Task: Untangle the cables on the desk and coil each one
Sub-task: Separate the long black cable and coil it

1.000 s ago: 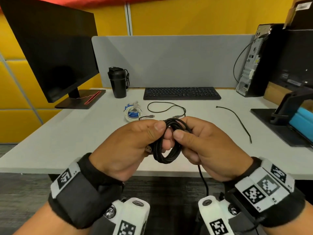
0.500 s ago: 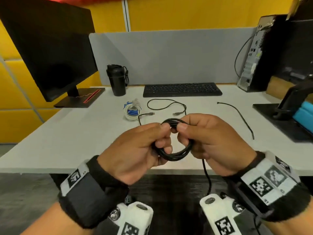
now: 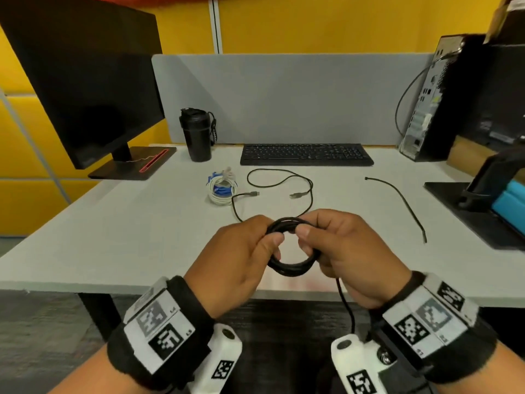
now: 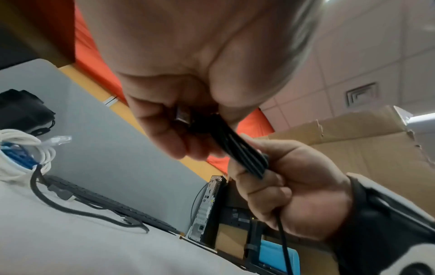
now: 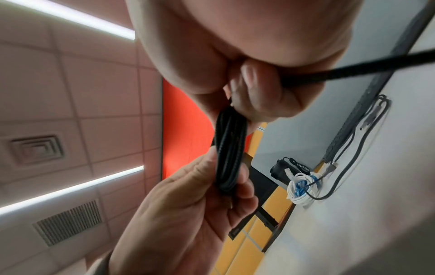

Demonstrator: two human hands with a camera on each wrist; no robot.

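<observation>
Monitor (image 3: 85, 89): far left of the desk (image 3: 113, 237), screen dark, turned in on its black base.
Black bottle (image 3: 196, 135): upright just right of that base, lid on, so I can't tell what's inside.
White and blue cable bundle (image 3: 221, 187): there it is, already coiled, flat on the desk in front of the bottle, a clear plug poking out on top.
Thin black cable (image 3: 279, 180): lying loose between the bundle and the keyboard (image 3: 306, 155), both plugs showing; one end curls in just beside the bundle, the rest runs down behind the hands.
Left hand (image 3: 238, 257): fingers curled, thumb clamped over the left side of the black coiled cable (image 3: 292, 268), up off the desk near the front edge. From the left wrist view, a metal plug sits tucked under those fingers (image 4: 164, 137).
Black coiled cable: a round ring of several turns, caught between both hands, thumbs nearly meeting over the top of it.
Right hand (image 3: 352, 251): curled in too, thumb and fingers pinching the right side of the ring. In the right wrist view, the fingertips (image 5: 254, 81) are pressed on a single strand.
Loose tail (image 3: 345, 302): drops from under the right hand, past the desk edge.
Short black cable (image 3: 397, 200): further right, stretched out alone on the desk, well apart from the others.
Computer tower (image 3: 431, 100): standing at the far right back corner.
</observation>
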